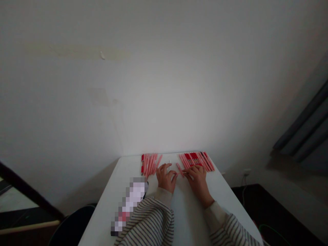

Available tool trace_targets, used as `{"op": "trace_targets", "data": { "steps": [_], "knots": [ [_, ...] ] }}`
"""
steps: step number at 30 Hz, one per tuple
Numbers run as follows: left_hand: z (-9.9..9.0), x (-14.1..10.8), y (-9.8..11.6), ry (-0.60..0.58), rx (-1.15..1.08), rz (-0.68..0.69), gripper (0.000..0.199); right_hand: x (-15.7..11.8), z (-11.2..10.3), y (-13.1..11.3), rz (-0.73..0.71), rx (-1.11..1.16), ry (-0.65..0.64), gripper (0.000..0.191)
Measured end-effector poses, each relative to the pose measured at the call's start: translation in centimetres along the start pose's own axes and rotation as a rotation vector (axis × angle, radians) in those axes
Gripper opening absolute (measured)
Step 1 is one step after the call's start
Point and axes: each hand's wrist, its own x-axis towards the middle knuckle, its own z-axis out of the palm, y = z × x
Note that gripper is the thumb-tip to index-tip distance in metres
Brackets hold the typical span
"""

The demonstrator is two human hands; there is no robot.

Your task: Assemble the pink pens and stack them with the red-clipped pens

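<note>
My left hand (166, 177) and my right hand (197, 176) meet over the far part of the white table. Both are closed in a pinch on a slim pink pen-like stick (179, 173) that spans between the fingertips. Another short pink piece (178, 166) slants just beyond it, beside my right fingers. A row of similar pink sticks (150, 164) lies to the left of my left hand. More pink sticks (208, 162) lie beyond and to the right of my right hand, among red pieces (191, 156). A thin white piece (169, 164) shows behind my left fingers.
A long blurred-out object with dark edges (130, 205) lies on the white table (189, 218), left of my left forearm. The table's far edge meets a bare wall (159, 85). A dark round seat (74, 225) stands at the left; a grey curtain (304, 126) hangs at the right.
</note>
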Motion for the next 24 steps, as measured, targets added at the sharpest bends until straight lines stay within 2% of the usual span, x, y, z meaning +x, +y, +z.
{"op": "trace_targets", "data": {
  "steps": [10,24],
  "knots": [
    [0.0,-0.1,-0.4,-0.014,0.005,0.057,0.015,0.0,-0.1,-0.1,0.013,0.051,-0.023,0.015],
    [0.5,-0.1,0.0,0.008,-0.03,0.003,0.013,-0.3,0.9,0.4,-0.016,0.127,-0.058,0.015]
  ]
}}
